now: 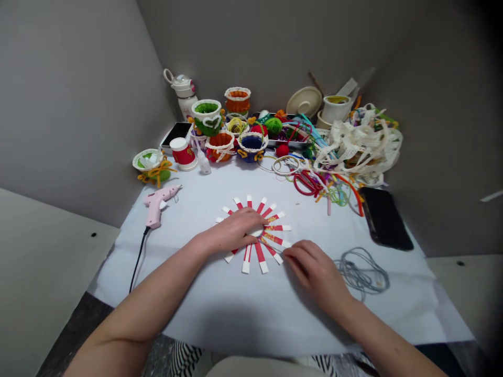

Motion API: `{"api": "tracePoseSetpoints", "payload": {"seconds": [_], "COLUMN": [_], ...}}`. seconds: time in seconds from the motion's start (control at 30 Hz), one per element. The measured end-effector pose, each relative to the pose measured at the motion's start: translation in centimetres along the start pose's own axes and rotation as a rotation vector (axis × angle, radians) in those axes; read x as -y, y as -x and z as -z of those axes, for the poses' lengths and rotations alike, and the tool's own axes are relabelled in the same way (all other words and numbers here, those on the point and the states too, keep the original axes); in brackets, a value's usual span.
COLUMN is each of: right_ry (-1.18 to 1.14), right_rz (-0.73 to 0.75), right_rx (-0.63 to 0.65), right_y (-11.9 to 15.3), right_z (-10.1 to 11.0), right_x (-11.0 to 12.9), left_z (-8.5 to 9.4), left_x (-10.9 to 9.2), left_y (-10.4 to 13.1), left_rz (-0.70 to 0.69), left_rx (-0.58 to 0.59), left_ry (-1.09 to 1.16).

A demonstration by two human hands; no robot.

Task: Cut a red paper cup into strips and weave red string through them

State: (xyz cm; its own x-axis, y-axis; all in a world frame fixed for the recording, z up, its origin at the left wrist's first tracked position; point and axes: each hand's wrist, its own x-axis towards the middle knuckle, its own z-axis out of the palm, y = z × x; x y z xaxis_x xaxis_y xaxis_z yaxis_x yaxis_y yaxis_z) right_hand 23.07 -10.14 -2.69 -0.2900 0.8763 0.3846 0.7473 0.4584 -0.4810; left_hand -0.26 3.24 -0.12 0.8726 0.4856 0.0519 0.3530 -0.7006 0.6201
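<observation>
A paper cup cut into strips (260, 257) lies spread flat on the table like a sunburst, red with yellow print and white ends. My left hand (239, 228) covers its left side, with thumb and fingers closed around the round base at the middle. Just right of the strips, my right hand (316, 267) has its fingertips pinched together. A thin grey cord seems to run from the cup's base to that pinch. More of the grey cord (363, 273) lies in a loose coil beside the right wrist.
A pink glue gun (157, 205) with a black cable lies left, and a black phone (385, 217) right. Decorated cups (220, 145), a glue bottle (203, 161), a red paper cup (183, 153), red-handled scissors (308, 183), yarn balls (274, 125) and white lace (357, 144) crowd the back.
</observation>
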Motion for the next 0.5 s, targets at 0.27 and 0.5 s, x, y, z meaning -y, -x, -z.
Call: {"api": "tracePoseSetpoints", "payload": {"seconds": [0.27, 0.5], "right_ry": [0.026, 0.081], "right_rz": [0.039, -0.054], "right_rx": [0.0, 0.024], "right_y": [3.1, -1.3], "right_z": [-1.3, 0.1], "right_x": [1.6, -2.1], "left_z": [0.0, -0.2], "left_x": [0.5, 1.1], "left_y": [0.1, 0.0], "left_rz": [-0.022, -0.069], "left_rx": [0.009, 0.007], "left_ry": [0.043, 0.063]}}
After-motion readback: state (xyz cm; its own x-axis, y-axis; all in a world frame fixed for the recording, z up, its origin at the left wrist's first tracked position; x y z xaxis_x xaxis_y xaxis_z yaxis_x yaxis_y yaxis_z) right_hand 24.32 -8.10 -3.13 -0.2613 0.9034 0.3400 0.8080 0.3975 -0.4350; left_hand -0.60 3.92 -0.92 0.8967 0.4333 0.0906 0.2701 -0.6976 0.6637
